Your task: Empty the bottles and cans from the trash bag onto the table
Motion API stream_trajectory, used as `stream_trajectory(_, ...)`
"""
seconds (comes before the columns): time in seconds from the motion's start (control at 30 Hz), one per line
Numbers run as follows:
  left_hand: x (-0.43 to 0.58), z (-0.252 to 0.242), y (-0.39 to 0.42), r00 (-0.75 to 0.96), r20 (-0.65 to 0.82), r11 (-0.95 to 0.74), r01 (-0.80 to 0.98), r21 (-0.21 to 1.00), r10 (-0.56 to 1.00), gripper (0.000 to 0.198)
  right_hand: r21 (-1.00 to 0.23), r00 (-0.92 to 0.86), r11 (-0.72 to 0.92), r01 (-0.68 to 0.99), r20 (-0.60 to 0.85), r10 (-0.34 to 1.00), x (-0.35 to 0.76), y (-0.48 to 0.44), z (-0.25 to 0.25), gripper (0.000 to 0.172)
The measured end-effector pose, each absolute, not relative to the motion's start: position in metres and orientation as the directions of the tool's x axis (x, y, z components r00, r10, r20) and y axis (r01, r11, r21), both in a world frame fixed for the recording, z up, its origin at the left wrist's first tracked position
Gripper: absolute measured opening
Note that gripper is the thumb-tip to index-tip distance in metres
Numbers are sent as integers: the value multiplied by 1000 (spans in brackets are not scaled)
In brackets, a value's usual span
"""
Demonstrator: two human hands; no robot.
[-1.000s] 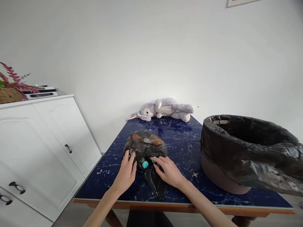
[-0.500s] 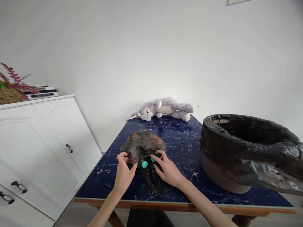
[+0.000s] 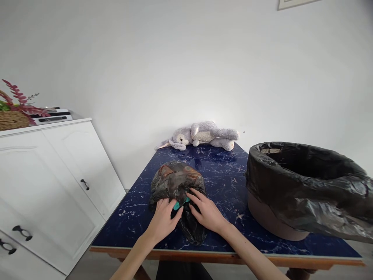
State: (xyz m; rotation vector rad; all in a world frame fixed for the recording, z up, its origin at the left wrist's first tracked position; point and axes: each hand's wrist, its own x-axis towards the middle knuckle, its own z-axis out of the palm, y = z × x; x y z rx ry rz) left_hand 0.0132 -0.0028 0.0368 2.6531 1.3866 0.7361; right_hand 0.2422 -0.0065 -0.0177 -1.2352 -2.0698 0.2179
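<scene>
A thin black plastic bag (image 3: 177, 181) lies on the blue marbled table, with brownish bottle shapes showing through it. Two teal caps (image 3: 176, 206) poke out at its near side, partly covered by fingers and plastic. My left hand (image 3: 164, 217) pinches at the bag beside the left cap, thumb and fingers around the plastic. My right hand (image 3: 206, 212) rests on the bag's right side with its fingers spread, the fingertips touching the right cap and the plastic around it. A loose tail of the bag hangs down between both hands towards the table's front edge.
At the right of the table (image 3: 227, 186) stands a brown bin (image 3: 274, 219) lined with a black bag (image 3: 271, 190). A grey plush rabbit (image 3: 204, 134) lies against the wall at the back. White cabinets (image 3: 72, 155) at the left carry a wicker basket (image 3: 13, 120).
My left hand has moved right, from the bag's left edge to the left cap. More plastic now covers the caps. My right hand has barely moved.
</scene>
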Motion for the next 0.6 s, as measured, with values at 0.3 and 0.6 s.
stream_trajectory(0.3, -8, 13, 3, 341, 466, -463, 869, 174, 816, 29, -486, -301, 507, 712, 442, 845, 243, -7, -16, 50)
stream_trajectory(0.6, -60, 20, -5, 217, 523, -334, 932, 140, 824, 26, -475, -302, 528, 704, 473, 828, 241, -8, -12, 46)
